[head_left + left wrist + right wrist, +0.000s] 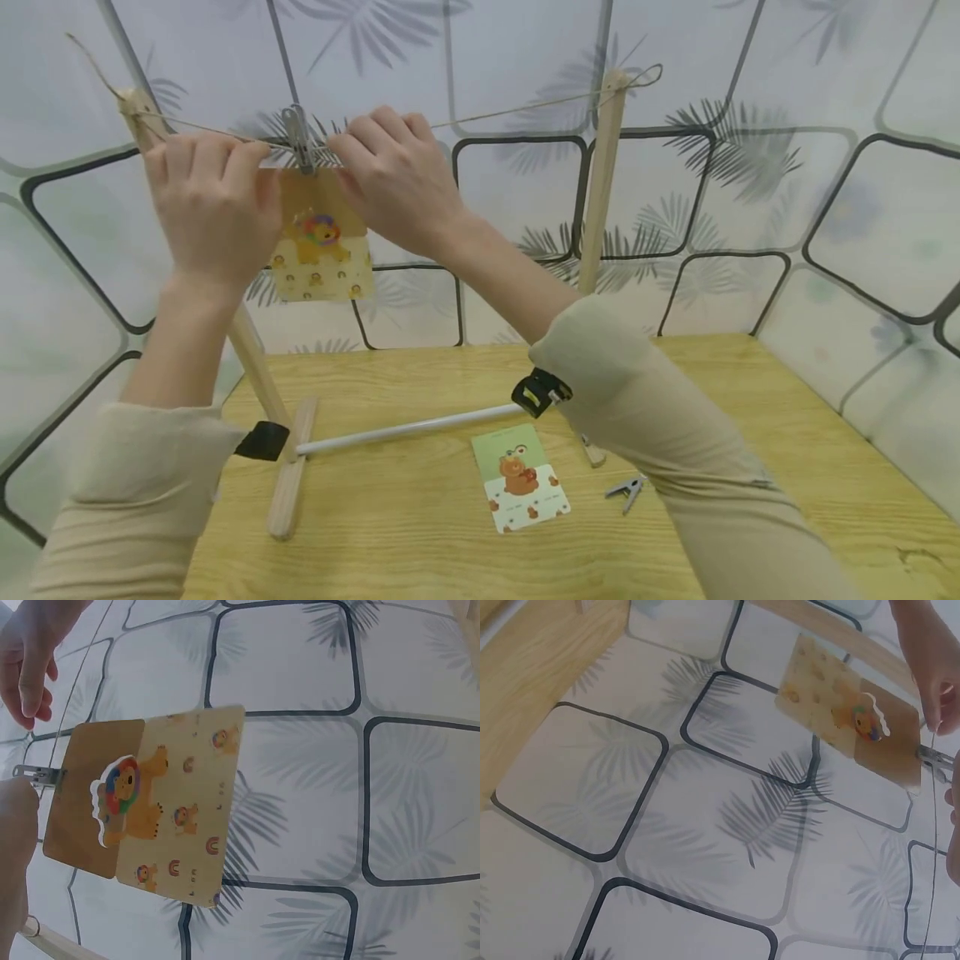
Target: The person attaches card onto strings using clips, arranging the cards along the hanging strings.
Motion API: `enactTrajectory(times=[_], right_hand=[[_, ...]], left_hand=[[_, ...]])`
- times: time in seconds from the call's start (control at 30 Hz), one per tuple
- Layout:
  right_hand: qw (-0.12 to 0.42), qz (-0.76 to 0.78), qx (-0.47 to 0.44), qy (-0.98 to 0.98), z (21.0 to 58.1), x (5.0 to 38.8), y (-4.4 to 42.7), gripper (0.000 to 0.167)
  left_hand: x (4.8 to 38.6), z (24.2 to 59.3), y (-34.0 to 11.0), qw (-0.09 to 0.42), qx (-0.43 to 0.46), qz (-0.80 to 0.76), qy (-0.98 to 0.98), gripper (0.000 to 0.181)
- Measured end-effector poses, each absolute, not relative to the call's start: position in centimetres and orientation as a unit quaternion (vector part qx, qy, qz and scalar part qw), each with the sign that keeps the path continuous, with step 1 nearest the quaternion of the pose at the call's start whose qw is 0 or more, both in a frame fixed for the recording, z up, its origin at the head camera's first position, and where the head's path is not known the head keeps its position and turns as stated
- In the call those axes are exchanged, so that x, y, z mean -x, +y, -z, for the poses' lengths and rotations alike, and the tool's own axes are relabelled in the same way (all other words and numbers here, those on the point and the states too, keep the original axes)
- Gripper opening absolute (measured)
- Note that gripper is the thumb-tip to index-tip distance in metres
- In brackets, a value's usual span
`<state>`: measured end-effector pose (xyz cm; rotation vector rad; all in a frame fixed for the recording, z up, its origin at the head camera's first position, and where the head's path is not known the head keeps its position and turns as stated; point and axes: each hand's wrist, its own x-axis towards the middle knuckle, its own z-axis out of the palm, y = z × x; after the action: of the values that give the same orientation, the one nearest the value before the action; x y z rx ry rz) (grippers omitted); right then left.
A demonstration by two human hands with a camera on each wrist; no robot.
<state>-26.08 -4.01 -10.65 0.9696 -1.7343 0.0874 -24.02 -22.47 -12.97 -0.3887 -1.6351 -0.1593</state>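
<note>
A brown-and-cream card with a lion picture (321, 271) hangs from the string (517, 109), its top edge in a grey metal clip (297, 137). My left hand (210, 196) is raised just left of the clip, fingers bent at the string; whether they pinch it is hidden. On the clip's other side is my right hand (397, 179). In the left wrist view the right hand's fingers (31, 694) dangle loosely beside the string, apart from it. The right wrist view shows the left fingertips close to the string above the clip (934, 759).
Two wooden posts (603, 183) carry the string, with a white rod (412, 429) low between them. A green-and-white bear card (521, 479) lies on the wooden table (390, 533). Right of it lies another grey clip (627, 492). Patterned cloth walls (517, 200) stand close behind.
</note>
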Motion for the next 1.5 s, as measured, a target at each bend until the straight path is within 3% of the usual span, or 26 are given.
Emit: enactTrajectory(times=[0.2, 0.67, 0.97, 1.5], right_hand=[[0.579, -0.036, -0.438, -0.686, 12.1, 26.6, -3.1, 0.024], [0.575, -0.017, -0.425, -0.699, 15.9, 26.9, 1.1, 0.02], [0.513, -0.07, -0.4, -0.756, 17.6, 26.6, 5.1, 0.021], [0.424, -0.076, -0.366, -0.825, 24.5, 26.5, 11.7, 0.016]], left_hand=[[23.6, 13.5, -22.1, 0.668, 0.196, 0.076, -0.713, 0.018], [23.1, 16.3, -20.8, 0.675, 0.253, 0.059, -0.69, 0.024], [22.9, 18.5, -20.1, 0.636, 0.293, 0.043, -0.713, 0.019], [23.7, 21.2, -18.9, 0.601, 0.358, 0.043, -0.713, 0.02]])
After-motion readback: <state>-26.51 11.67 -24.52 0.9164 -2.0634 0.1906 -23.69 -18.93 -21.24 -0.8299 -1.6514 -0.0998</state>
